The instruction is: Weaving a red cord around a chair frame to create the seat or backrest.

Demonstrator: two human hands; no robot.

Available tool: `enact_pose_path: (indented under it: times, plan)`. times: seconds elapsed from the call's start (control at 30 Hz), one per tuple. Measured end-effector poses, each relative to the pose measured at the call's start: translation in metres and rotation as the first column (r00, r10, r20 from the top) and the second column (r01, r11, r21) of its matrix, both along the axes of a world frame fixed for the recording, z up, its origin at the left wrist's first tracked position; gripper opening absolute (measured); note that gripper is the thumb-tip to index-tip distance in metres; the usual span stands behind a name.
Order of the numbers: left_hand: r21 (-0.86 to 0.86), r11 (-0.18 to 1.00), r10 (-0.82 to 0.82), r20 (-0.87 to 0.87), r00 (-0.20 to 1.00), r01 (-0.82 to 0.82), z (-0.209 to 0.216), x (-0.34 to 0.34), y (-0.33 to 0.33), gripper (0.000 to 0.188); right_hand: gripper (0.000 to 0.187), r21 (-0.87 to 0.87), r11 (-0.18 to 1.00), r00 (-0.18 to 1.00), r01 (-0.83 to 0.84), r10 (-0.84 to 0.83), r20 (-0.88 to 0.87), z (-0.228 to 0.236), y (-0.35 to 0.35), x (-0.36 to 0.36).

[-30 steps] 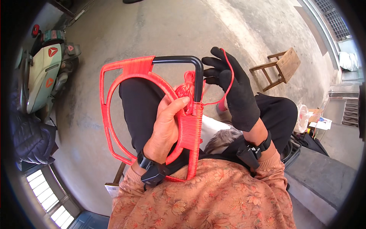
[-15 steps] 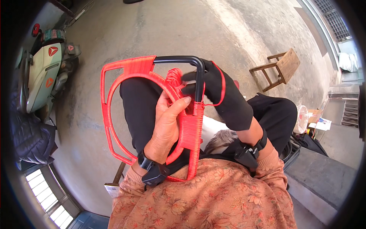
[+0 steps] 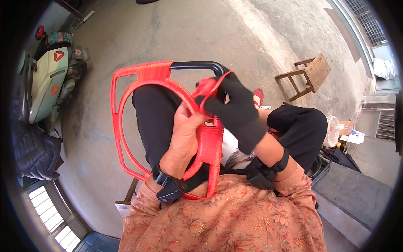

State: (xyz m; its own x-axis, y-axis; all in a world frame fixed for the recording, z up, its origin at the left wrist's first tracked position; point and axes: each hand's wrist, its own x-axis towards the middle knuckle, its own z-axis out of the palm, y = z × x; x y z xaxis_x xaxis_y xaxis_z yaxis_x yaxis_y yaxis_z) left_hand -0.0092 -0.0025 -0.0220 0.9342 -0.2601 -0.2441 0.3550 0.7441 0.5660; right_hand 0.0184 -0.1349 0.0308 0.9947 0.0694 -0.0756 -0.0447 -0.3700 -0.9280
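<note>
A squarish metal frame (image 3: 153, 72) with a round ring inside it rests over my lap, mostly wrapped in red cord. At its upper right corner the black tube (image 3: 195, 65) is bare. My left hand (image 3: 181, 138), ungloved, is closed around the ring and the wrapped right side. In a black glove, my right hand (image 3: 237, 111) pinches a bundle of red cord (image 3: 205, 86) beside the bare tube. One strand loops over the gloved fingers. Motion blurs the bundle and fingertips, and the glove hides part of the tube.
A small wooden stool (image 3: 312, 75) stands on the concrete floor at the right. At the far left is a parked scooter (image 3: 50, 80) with a dark padded jacket (image 3: 35, 147) near it. A low grey ledge (image 3: 352, 193) lies at the lower right.
My right hand has come from behind the bare tube to its near side, bringing the cord bundle across it. My left hand and the frame have hardly moved.
</note>
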Motion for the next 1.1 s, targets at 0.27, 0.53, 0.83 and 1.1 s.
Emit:
enact_pose_path:
  times: [0.27,0.53,0.83,1.1]
  plan:
    - [0.005,0.998,0.068,-0.123,0.990,-0.068,-0.001,0.000,0.004,0.025,0.038,-0.031,0.994,0.982,-0.108,0.102,-0.159,0.023,-0.098,-0.022]
    - [0.188,0.976,-0.083,-0.139,0.987,0.109,0.012,-0.007,0.003,0.016,0.031,-0.647,0.568,0.753,0.508,0.070,0.654,-0.005,-0.180,-0.087]
    - [0.222,0.970,-0.087,-0.058,0.995,0.098,0.012,-0.003,-0.004,0.019,0.037,0.203,0.970,0.980,0.134,-0.099,-0.174,-0.007,-0.135,-0.047]
    - [0.340,0.940,-0.043,0.050,0.998,0.024,0.015,-0.003,-0.003,0.036,0.033,0.579,0.815,0.894,0.030,0.237,-0.380,-0.030,-0.047,-0.031]
